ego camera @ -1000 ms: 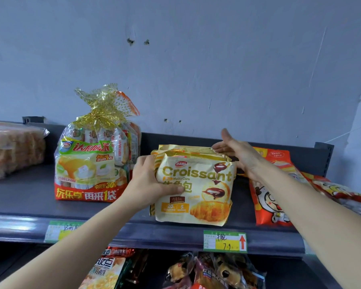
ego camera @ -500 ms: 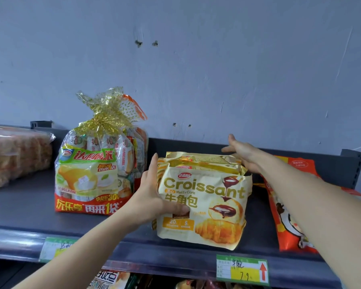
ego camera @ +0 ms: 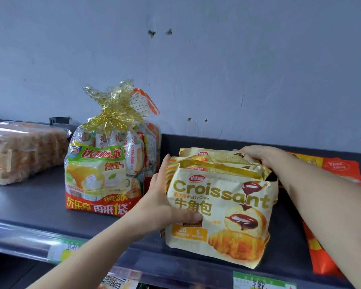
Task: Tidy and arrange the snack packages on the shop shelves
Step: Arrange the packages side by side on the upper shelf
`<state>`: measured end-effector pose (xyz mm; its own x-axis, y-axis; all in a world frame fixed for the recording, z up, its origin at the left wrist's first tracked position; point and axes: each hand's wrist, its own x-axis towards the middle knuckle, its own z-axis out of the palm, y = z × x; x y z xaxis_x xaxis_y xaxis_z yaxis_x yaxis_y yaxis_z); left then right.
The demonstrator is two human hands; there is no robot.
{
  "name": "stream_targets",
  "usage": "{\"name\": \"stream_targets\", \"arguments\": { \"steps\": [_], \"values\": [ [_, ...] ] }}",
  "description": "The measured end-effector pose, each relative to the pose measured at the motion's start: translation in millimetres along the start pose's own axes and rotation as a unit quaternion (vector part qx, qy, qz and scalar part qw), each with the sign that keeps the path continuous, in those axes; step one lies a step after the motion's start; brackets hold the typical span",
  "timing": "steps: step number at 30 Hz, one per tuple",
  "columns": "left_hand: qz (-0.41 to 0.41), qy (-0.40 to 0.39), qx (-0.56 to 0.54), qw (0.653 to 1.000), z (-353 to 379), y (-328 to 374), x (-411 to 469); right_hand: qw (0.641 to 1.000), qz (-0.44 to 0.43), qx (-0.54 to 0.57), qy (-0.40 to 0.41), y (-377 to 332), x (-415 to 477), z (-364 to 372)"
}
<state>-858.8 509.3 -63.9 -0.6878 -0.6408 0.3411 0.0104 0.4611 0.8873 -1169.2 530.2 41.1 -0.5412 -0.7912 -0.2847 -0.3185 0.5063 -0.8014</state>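
The shelf (ego camera: pixel 29 201) carries a stack of croissant packs (ego camera: pixel 221 211) at its front edge, right of the middle, between the pie bag (ego camera: pixel 104 174) and the orange pack (ego camera: pixel 333 170). A clear-wrapped cake pack (ego camera: pixel 19 151) lies toward the left end. The step in hand appears to be squaring the stack. The left hand (ego camera: pixel 165 205) grips its left side, thumb laid across the face of the foremost pack and fingers straight up along the edges. The right hand (ego camera: pixel 258 155) is curled over the top rear corner and holds the back packs. To do this well, press both sides inward evenly so the packs line up. Then slide the stack back from the front edge, where the foremost pack leans with its foot on the lip. Apply light pressure only, since the soft film likely buckles and the contents crush. Leave a gap beside the pie bag, whose tied top could snag. Face the print forward. Legible writing, largest first: "Croissant", "牛角包" and "Melty Core" on the croissant packs, with "20" and "5" on an orange panel. The pie bag shows "再来1袋" and "30%". The price tag (ego camera: pixel 263 283) below the front edge is handwritten and cut off by the frame.
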Motion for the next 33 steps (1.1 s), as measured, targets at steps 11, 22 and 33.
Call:
{"name": "stream_targets", "arguments": {
  "steps": [11,22,33],
  "values": [
    [-0.002,-0.001,-0.014,1.0,2.6,0.7,-4.6,0.998,-0.018,-0.057,-0.036,0.0,2.5,1.1],
    [0.001,0.018,-0.017,1.0,5.3,-0.3,-4.9,0.951,-0.166,-0.146,0.218,-4.2,-9.3,1.8],
    [0.023,0.009,0.013,1.0,21.6,2.4,-3.3,0.913,-0.235,-0.119,0.312,6.8,-28.7,1.3]
  ]
}}
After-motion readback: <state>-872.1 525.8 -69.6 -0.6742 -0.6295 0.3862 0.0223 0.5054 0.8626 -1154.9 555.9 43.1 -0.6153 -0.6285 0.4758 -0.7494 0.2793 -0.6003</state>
